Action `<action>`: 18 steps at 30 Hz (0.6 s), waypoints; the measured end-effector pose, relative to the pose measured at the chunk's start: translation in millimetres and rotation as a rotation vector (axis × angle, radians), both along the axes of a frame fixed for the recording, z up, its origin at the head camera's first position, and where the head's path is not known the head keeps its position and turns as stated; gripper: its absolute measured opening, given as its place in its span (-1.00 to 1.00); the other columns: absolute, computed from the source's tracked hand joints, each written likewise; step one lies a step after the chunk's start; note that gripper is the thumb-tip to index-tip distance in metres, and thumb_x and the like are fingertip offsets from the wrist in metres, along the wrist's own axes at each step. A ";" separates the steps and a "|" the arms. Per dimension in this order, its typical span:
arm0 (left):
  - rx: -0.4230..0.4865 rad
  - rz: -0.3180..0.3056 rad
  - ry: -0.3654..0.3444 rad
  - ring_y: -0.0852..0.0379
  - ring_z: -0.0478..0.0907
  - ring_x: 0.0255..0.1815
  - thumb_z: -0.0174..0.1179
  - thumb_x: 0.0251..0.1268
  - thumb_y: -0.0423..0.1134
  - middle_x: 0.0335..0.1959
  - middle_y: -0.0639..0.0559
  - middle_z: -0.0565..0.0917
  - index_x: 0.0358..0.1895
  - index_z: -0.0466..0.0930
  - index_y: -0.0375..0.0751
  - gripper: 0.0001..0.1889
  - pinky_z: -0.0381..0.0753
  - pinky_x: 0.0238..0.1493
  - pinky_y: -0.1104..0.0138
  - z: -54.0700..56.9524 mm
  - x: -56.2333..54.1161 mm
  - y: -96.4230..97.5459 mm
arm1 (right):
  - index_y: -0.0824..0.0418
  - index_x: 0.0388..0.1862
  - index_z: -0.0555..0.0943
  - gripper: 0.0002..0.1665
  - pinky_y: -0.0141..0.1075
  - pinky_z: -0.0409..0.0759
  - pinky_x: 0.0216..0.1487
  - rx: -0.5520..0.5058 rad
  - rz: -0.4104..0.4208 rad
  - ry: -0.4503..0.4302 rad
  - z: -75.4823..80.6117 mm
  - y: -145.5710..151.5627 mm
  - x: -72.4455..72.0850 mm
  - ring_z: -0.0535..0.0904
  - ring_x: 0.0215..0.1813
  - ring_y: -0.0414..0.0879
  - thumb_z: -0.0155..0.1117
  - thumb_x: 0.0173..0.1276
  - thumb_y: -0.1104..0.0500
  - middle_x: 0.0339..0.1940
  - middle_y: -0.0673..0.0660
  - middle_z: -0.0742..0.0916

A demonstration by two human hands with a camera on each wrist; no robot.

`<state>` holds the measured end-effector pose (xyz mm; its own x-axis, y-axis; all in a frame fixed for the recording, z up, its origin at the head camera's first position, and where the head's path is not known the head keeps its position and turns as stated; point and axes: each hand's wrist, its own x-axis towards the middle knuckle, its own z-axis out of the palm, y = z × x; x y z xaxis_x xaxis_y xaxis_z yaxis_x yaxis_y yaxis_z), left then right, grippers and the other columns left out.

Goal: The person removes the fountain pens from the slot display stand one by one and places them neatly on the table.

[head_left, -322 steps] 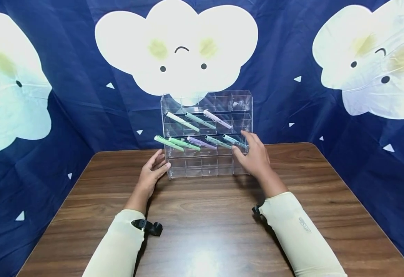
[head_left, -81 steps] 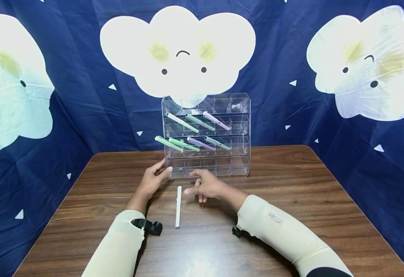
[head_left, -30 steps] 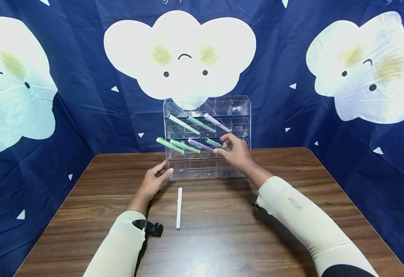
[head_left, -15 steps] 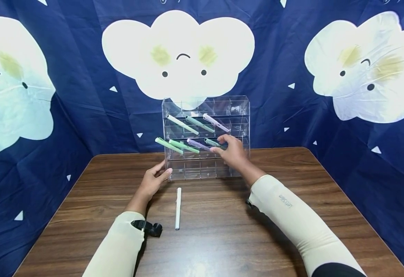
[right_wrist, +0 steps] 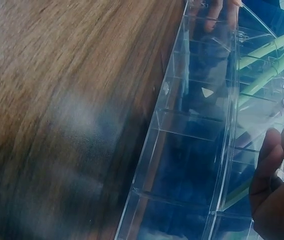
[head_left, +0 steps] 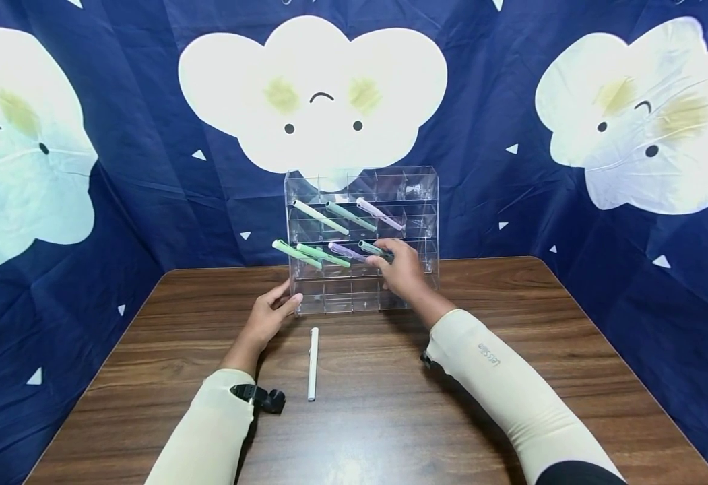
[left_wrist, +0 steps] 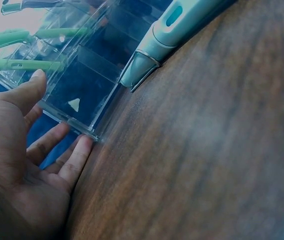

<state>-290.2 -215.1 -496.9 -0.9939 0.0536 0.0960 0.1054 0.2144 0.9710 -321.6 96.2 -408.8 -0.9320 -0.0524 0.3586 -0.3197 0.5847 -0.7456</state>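
A clear acrylic rack (head_left: 362, 293) with tiers of compartments stands at the back of the table. My left hand (head_left: 269, 316) rests against its lower left side, fingers fairly straight; the left wrist view shows the fingertips at the rack's edge. With thumb and index finger, my right hand (head_left: 402, 269) holds the teal pen (head_left: 368, 247) slanting out of the lower row of pens; its lower end is hidden. Left of it are a purple pen (head_left: 346, 252) and two green pens (head_left: 297, 254). A white pen (head_left: 313, 364) lies on the table before the rack.
Higher in the rack slant a pale green-white pen (head_left: 320, 217), a grey-teal pen (head_left: 350, 216) and a lilac pen (head_left: 380, 213). The wooden table (head_left: 366, 431) extends toward me. A dark blue cloth (head_left: 481, 215) with cloud prints hangs behind.
The rightmost lower-row pen has left the rack, and a white pen now lies on the table. My right hand has moved left onto the teal pen. My left hand stays at the rack.
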 end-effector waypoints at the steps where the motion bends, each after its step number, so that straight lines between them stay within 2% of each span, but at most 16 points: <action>1: 0.002 0.001 0.000 -0.21 0.57 0.47 0.30 0.65 -0.15 0.56 -0.36 0.53 0.69 0.35 -0.06 -0.34 0.69 0.10 0.62 -0.3 -0.3 -0.3 | 0.21 0.33 0.72 -0.51 -0.28 0.70 -0.68 0.000 -0.004 0.005 -0.1 -0.6 -0.2 0.58 -0.72 -0.20 0.54 0.49 0.09 0.27 0.30 0.75; 12: -0.024 -0.004 -0.008 -0.26 0.54 0.53 0.31 0.65 -0.11 0.59 -0.37 0.50 0.71 0.32 -0.08 -0.32 0.68 0.13 0.62 0.7 0.3 -0.6 | 0.23 0.27 0.75 -0.60 -0.29 0.68 -0.70 -0.007 -0.010 0.030 1.9 -0.1 1.0 0.57 -0.74 -0.23 0.49 0.53 0.14 0.24 0.30 0.76; 18: -0.014 -0.008 -0.013 -0.27 0.53 0.54 0.31 0.65 -0.11 0.60 -0.35 0.48 0.71 0.32 -0.05 -0.32 0.68 0.13 0.61 1.0 0.8 -1.5 | 0.28 0.22 0.76 -0.64 -0.28 0.67 -0.70 -0.056 0.004 0.041 4.0 1.3 0.6 0.55 -0.75 -0.24 0.49 0.53 0.18 0.10 0.32 0.75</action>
